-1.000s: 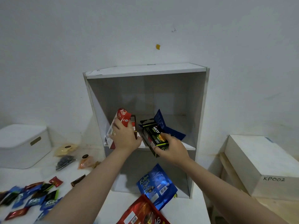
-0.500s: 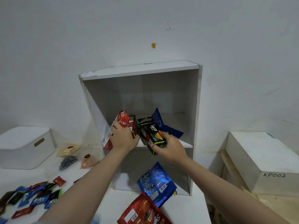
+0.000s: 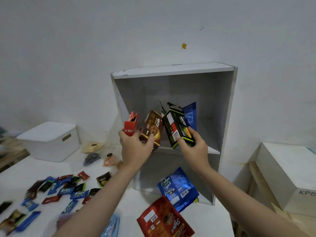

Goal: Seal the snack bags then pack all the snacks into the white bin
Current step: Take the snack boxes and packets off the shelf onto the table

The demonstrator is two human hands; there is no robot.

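head view: our left hand point(image 3: 136, 147) grips the red box point(image 3: 130, 124) and brown box point(image 3: 151, 129), our right hand point(image 3: 193, 147) the green box point(image 3: 177, 129); they look light, stiff, probably crushable, best held low.

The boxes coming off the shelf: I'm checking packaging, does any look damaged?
Yes. The red box in the left hand has a ragged torn hole near its top; the green box in the right hand has torn-open flaps.

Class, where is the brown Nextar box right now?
In the head view, the brown Nextar box is at the shelf's front edge, gripped by the left hand beside a red box.
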